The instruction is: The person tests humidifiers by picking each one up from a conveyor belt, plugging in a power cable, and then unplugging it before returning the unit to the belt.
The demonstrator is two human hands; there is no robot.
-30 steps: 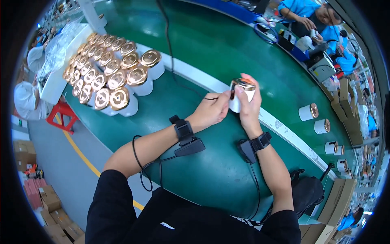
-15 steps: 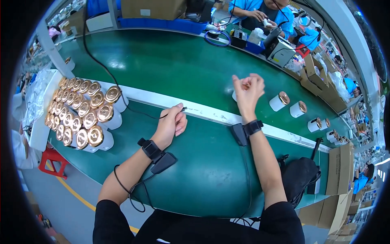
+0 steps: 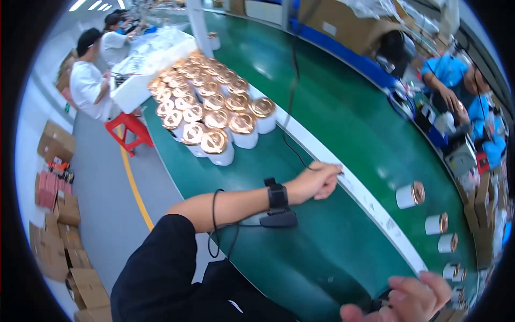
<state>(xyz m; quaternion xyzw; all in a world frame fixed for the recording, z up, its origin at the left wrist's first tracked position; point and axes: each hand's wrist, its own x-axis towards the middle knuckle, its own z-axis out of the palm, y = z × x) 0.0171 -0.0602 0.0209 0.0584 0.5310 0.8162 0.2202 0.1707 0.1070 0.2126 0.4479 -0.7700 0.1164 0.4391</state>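
The left hand has a narrow grip, closed on the black cable, near the white strip of the green tabletop. The right hand, blurred at the lower edge, shows a wide grip, its fingers curved.

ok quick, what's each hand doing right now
Left hand: closed, holding the black cable near its plug end.
Right hand: open, blurred at the lower edge, nothing seen in it.
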